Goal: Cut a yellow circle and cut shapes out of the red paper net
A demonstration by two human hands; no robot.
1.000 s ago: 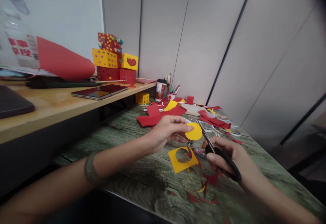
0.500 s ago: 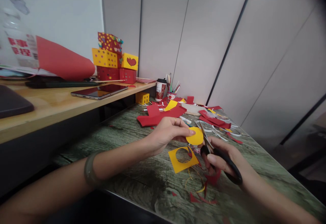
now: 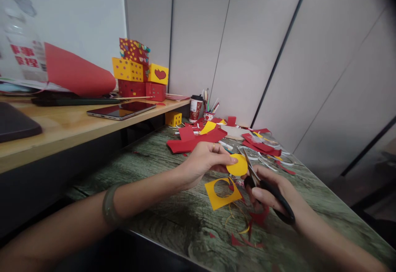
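Observation:
Between thumb and fingers, my left hand (image 3: 206, 162) pinches a yellow paper circle (image 3: 239, 166) above the table. My right hand (image 3: 274, 187) grips black-handled scissors (image 3: 272, 195), the fingers through the handles. The scissor blades point up and away, right along the circle's right edge; whether they touch the paper I cannot tell. Below the circle lies a yellow paper square (image 3: 220, 203) with a round hole cut out of it. Thin yellow offcuts (image 3: 246, 230) and small red scraps (image 3: 236, 241) lie nearer to me on the table.
Red paper pieces (image 3: 196, 142) and white strips cover the far side of the wood-patterned table (image 3: 148, 160). Behind them stand a lidded paper cup (image 3: 194, 109) and a pen holder (image 3: 209, 116). A wooden shelf (image 3: 71, 127) at left bears a tablet (image 3: 121, 110) and decorated boxes (image 3: 128, 69).

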